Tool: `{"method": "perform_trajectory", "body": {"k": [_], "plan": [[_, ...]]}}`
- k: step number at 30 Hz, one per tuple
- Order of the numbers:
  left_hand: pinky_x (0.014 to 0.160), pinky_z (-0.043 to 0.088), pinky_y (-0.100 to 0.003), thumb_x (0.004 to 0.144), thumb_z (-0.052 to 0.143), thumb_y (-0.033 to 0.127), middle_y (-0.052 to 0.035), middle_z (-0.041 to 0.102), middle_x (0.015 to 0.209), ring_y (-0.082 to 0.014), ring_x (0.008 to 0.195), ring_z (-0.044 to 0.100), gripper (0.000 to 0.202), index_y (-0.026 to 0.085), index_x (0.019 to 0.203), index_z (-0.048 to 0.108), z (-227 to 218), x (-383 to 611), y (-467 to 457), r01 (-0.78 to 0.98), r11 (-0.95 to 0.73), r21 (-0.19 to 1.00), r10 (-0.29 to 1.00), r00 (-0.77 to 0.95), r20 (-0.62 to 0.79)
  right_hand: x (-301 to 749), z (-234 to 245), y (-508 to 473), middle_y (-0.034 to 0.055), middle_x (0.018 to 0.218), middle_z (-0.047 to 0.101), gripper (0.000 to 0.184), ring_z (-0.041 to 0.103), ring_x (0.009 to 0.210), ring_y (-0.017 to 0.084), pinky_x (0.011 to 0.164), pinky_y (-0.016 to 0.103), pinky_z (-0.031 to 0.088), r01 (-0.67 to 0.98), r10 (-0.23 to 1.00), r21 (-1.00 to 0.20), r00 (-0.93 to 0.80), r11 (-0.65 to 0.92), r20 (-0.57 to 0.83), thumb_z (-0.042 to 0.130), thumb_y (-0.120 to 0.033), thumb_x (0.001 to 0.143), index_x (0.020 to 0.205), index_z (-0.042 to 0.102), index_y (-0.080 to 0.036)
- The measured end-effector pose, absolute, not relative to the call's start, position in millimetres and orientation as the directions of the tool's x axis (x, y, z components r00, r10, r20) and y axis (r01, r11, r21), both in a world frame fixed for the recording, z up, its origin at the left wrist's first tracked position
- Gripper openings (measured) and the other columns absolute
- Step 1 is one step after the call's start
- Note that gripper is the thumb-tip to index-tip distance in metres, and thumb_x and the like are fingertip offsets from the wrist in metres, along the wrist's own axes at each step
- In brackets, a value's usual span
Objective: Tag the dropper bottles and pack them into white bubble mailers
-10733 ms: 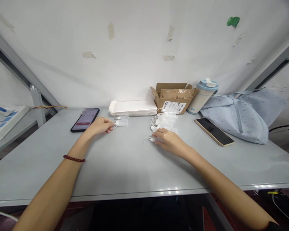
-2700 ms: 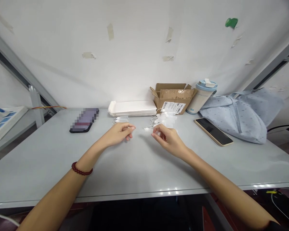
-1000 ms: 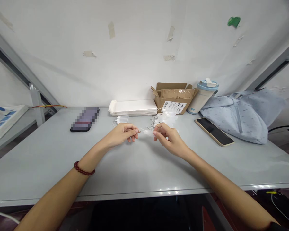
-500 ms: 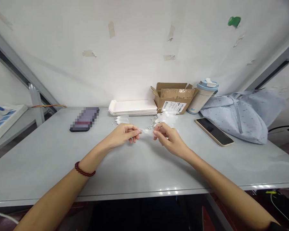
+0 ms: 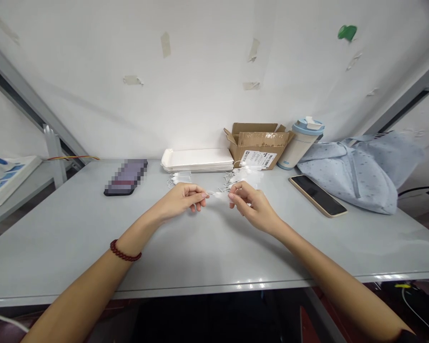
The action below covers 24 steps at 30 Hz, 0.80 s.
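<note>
Beyond the hands [image 5: 250, 202], a printed label [image 5: 260, 157]

My right hand [image 5: 248, 202] hides one end of the tag [image 5: 219, 195], too small to make out, and part of the pile [image 5: 246, 177]. The black phone [image 5: 126, 178] is pixelated; the left edge cuts the power strip [image 5: 12, 178].

On the table [image 5: 214, 257], a pile of tags [image 5: 249, 176] lies before the box [image 5: 259, 144].
</note>
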<state>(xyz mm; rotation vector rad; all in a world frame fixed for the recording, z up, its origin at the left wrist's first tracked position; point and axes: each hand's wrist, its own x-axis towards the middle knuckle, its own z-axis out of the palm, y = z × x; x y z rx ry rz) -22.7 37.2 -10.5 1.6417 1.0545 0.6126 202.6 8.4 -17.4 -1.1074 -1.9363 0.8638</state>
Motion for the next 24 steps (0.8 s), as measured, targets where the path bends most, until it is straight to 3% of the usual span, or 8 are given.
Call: {"method": "perform_trajectory", "body": {"k": [24], "plan": [[0.060,0.045,-0.026,0.082,0.058,0.042,-0.0031,0.064,0.072,-0.0120,0.060,0.055,0.028,0.015,0.077,0.063,-12.8,-17.7,36.3,0.386,-0.098,0.917,0.871,0.479,-0.108,202.9,-18.8,9.0,-0.0024,0.061,0.058,0.016,0.046,0.051,0.009,0.053,0.021,0.036,0.468,0.876,-0.774,-0.424,0.427,0.228,0.042,-0.033,0.092,0.089,0.050,-0.020]]}}
